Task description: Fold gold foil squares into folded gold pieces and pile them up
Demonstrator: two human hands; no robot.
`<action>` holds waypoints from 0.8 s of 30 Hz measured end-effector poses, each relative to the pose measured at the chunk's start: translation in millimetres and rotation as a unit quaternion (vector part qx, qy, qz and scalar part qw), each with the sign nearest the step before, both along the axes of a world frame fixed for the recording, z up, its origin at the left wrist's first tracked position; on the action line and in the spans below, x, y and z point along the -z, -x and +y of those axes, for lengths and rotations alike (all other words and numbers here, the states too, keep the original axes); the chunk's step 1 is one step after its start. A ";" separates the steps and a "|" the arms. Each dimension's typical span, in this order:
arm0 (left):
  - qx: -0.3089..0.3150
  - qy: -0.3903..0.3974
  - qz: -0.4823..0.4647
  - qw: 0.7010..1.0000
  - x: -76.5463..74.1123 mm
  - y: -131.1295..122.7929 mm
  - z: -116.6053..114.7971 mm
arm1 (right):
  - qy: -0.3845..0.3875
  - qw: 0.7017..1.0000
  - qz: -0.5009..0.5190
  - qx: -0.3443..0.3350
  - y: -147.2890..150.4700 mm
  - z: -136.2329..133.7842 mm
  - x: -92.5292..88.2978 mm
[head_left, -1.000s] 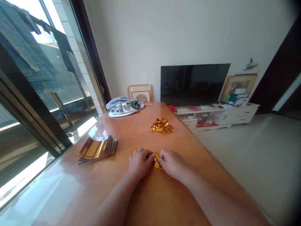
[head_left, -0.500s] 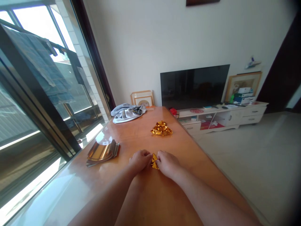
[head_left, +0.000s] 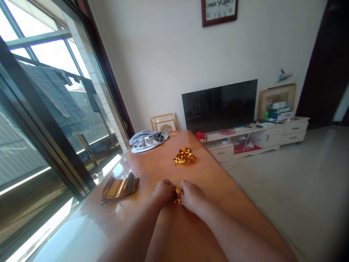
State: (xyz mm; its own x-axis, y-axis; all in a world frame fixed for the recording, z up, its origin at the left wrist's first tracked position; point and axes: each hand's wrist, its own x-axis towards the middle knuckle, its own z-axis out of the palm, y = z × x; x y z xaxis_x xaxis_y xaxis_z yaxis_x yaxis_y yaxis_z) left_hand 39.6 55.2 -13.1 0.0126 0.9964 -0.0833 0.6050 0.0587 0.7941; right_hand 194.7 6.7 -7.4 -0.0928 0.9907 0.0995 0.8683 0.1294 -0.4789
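Note:
Between my two hands, low over the wooden table, is a small piece of folded gold foil paper. My left hand has its fingers closed on the left side of the foil. Closed on its right side is my right hand. The fingers cover much of the piece, so its full shape is hidden. Farther back lies a small heap of folded gold foil pieces. To the left of my hands rests a curved stack of gold foil sheets.
A bundle of grey cloth lies at the table's far left, with framed pictures behind it. A television stands over a white cabinet. On the left is a glass sliding door. A clock hangs on the wall.
The view has tilted upward, so the clock shows more and the table sits lower in the picture. Both hands stay at the foil, and less of it shows between the fingers.

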 end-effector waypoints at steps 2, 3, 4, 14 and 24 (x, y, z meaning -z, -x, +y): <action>-0.009 -0.004 -0.034 0.999 0.7 -1.6 -1.4 | 0.001 1.000 0.008 0.004 -0.5 1.4 1.1; -0.011 -0.005 -0.052 0.999 0.9 -2.5 -2.4 | 0.003 1.000 0.013 0.006 -0.7 2.2 1.8; -0.013 -0.007 -0.070 0.997 1.1 -3.2 -3.6 | 0.005 1.000 0.018 0.008 -0.9 2.9 2.4; -0.007 -0.056 -0.255 0.965 -9.4 7.9 -21.5 | 0.023 0.991 0.123 -0.042 -6.8 8.8 5.2; 0.011 -0.067 -0.400 0.914 -15.0 27.1 -45.3 | 0.044 0.926 0.350 -0.135 1.2 6.3 8.6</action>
